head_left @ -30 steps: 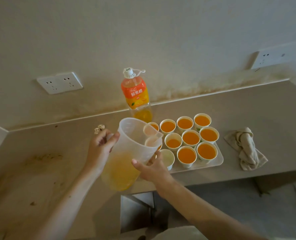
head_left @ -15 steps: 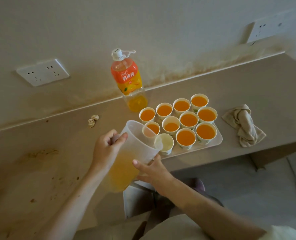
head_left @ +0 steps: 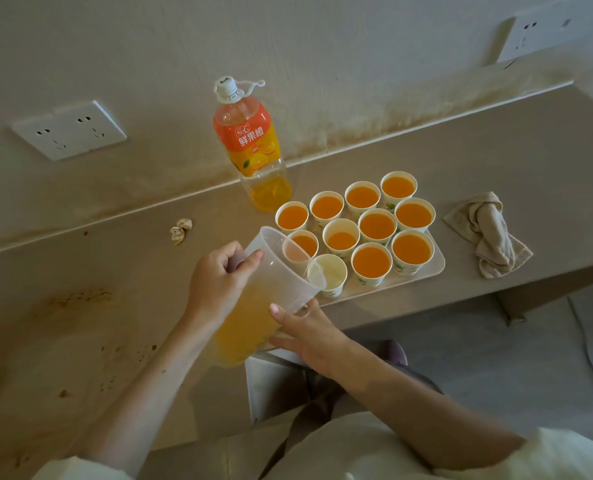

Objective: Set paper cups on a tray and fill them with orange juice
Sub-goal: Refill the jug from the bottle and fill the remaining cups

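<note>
A white tray [head_left: 435, 263] on the counter carries several paper cups filled with orange juice [head_left: 371, 263]. The front left cup [head_left: 330, 273] holds no juice. A clear plastic pitcher [head_left: 260, 296] with orange juice in its lower part is tilted, its spout over that cup's rim. My left hand [head_left: 219, 278] grips the pitcher's handle. My right hand [head_left: 305, 332] cups the pitcher's underside, thumb against its wall.
An orange juice bottle [head_left: 250, 143], nearly drained, stands behind the tray by the wall. A crumpled cloth [head_left: 489, 233] lies right of the tray. A small wad of paper [head_left: 180, 230] lies left. The counter's front edge runs just below the tray. Wall sockets [head_left: 70, 129] sit above.
The pitcher has moved right and down toward the tray, its spout now over the front left cup. My view has shifted, so the tray sits higher and to the right.
</note>
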Motion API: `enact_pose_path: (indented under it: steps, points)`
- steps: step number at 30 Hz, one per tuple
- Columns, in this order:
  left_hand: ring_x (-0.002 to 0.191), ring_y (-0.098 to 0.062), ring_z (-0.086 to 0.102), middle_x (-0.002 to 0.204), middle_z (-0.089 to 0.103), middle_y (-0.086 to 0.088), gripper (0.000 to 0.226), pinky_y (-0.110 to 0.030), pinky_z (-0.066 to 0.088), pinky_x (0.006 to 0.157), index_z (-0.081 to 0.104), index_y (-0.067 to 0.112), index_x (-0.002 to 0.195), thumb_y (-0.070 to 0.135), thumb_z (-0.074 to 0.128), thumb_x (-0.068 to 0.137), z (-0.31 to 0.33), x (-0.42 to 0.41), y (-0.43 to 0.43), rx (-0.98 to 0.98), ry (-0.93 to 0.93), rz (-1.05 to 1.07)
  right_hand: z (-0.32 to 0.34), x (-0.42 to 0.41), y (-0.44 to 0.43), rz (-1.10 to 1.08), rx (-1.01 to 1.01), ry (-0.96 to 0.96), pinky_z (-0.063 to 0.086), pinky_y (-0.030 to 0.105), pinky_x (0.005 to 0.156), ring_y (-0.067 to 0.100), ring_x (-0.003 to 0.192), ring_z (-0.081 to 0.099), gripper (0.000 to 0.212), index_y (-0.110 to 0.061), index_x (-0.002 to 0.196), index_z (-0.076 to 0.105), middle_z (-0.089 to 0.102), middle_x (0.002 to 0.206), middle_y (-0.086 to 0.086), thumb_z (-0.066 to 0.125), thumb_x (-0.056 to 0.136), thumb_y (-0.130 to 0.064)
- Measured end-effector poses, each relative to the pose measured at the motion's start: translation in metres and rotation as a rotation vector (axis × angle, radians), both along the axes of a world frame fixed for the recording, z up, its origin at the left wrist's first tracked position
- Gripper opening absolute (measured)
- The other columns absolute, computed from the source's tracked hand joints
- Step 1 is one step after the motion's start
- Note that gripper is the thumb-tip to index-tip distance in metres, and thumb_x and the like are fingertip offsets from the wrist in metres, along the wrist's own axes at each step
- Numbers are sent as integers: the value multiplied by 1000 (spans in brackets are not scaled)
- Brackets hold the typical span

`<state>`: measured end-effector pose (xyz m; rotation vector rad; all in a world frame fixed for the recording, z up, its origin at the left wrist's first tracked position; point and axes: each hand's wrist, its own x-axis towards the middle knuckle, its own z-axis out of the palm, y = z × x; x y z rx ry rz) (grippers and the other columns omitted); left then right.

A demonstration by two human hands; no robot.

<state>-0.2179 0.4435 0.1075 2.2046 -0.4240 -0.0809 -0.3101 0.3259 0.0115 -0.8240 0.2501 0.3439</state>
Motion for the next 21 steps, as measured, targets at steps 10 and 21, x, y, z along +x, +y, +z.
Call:
enact_pose_path:
  steps: [10, 21]
  points:
    - [50, -9, 39, 49, 39, 9, 45, -24, 32, 52, 32, 20, 55, 46, 56, 81, 0, 2, -3, 67, -32, -14, -5, 1, 2, -11, 75, 74, 45, 58, 102, 32, 127, 53, 111, -24, 143, 30, 52, 139, 11, 93, 54, -44]
    - [51, -13, 37, 52, 37, 3, 46, -30, 33, 53, 31, 21, 55, 45, 59, 83, 5, 3, -7, 102, -24, -31, 2, -1, 4, -14, 138, 69, 43, 58, 103, 34, 126, 53, 108, -24, 143, 33, 52, 139, 12, 93, 55, -42]
